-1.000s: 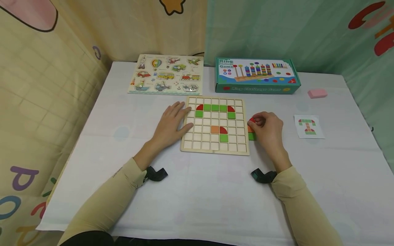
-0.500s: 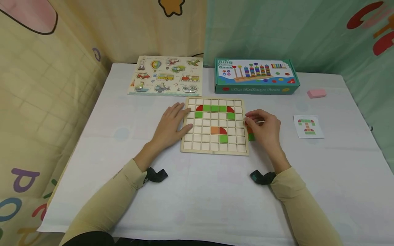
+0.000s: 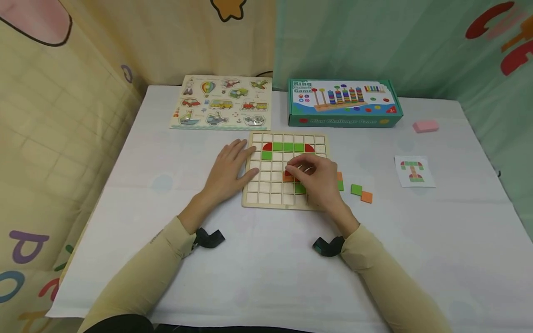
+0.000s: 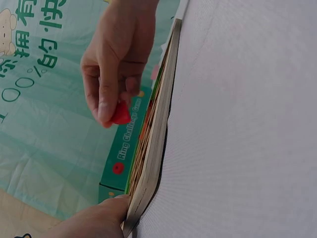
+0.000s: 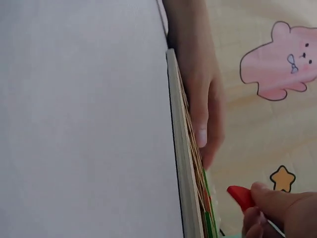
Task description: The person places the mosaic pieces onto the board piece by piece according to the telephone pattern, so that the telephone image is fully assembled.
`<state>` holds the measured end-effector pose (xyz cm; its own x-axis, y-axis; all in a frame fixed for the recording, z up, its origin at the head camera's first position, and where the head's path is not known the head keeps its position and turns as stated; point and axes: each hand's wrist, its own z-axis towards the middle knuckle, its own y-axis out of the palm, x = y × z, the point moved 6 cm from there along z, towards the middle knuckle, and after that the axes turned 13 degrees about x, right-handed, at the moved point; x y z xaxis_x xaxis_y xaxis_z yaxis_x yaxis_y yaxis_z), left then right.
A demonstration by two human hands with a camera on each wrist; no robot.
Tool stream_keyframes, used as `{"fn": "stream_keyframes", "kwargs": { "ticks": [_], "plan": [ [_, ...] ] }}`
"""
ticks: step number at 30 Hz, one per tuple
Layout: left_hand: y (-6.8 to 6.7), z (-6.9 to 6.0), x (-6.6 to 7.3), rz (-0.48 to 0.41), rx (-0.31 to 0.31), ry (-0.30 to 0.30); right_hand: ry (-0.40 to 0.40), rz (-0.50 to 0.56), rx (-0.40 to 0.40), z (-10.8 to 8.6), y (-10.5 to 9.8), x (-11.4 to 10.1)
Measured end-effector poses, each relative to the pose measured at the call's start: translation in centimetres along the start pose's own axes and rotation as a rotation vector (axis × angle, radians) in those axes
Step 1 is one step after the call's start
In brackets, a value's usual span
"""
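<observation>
My left hand (image 3: 228, 167) lies with straight fingers against the left edge of a wooden grid board (image 3: 270, 200). Over the board's middle, my right hand (image 3: 318, 180) pinches a red quarter-circle tile (image 4: 121, 114) between thumb and fingers. Both wrist views show that tile held above the board's surface. Green square tiles (image 3: 288, 147) fill part of the upper row, with a red quarter-circle tile (image 3: 267, 147) at its left end. Below my right fingertips sit an orange square tile (image 3: 287, 178) and a green tile (image 3: 300, 188); my hand partly hides this area.
Right of the board lie a loose green square (image 3: 356, 189) and an orange square (image 3: 367, 197); more tiles show by its edge. Farther right are a pattern card (image 3: 414, 171) and a pink block (image 3: 426, 126). Behind stand a vehicle puzzle (image 3: 220, 119) and a green game box (image 3: 345, 121).
My right hand has taken a red quarter-circle tile from beside the board and moved left over the grid's middle. This uncovers loose tiles at the right. My left hand stays put.
</observation>
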<state>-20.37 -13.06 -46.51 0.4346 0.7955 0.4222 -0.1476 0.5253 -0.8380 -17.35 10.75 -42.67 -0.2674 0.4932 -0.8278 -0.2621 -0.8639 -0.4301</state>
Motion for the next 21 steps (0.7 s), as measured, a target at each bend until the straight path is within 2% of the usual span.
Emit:
{"fn": "stream_keyframes", "kwargs": {
  "ticks": [5,12,21],
  "plan": [
    [-0.2,0.1,0.2,-0.004,0.008,0.008,-0.006,0.028,-0.061,-0.8,1.1,0.7],
    [0.0,0.1,0.0,0.0,0.008,0.012,-0.087,0.023,-0.169,-1.5,2.3,0.6],
    [0.0,0.0,0.0,-0.01,0.015,0.012,-0.136,-0.031,-0.173,-1.9,2.9,0.3]
  ]
}}
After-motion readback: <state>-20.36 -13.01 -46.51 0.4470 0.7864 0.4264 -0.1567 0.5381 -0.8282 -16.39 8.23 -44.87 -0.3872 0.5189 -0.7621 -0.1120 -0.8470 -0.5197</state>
